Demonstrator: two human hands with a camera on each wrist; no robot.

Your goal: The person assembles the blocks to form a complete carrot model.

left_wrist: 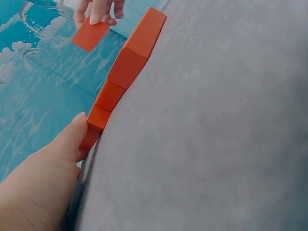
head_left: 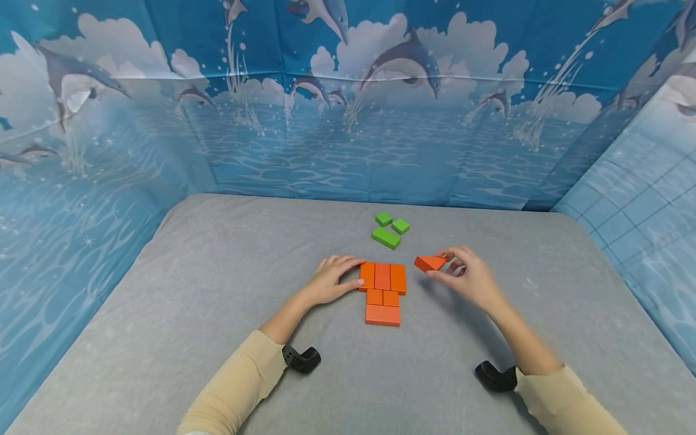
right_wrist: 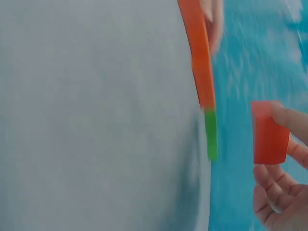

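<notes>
An orange triangular block (head_left: 429, 263) is pinched between the thumb and fingers of my right hand (head_left: 464, 277), raised above the cloth to the right of the flat orange layout. That layout has three upright orange blocks (head_left: 383, 277) side by side, two small orange blocks (head_left: 383, 297) below them and a wide orange block (head_left: 383, 315) at the bottom. My left hand (head_left: 330, 280) rests at the layout's left side, thumb and index fingertips touching the leftmost upright block. In the left wrist view, the left thumb (left_wrist: 72, 134) lies against the end of the orange row.
Behind the orange layout lie a long green block (head_left: 386, 237) and two small green blocks (head_left: 392, 222). Grey cloth (head_left: 244, 241) covers the table. A dolphin-print curtain (head_left: 337, 151) stands along the back and sides.
</notes>
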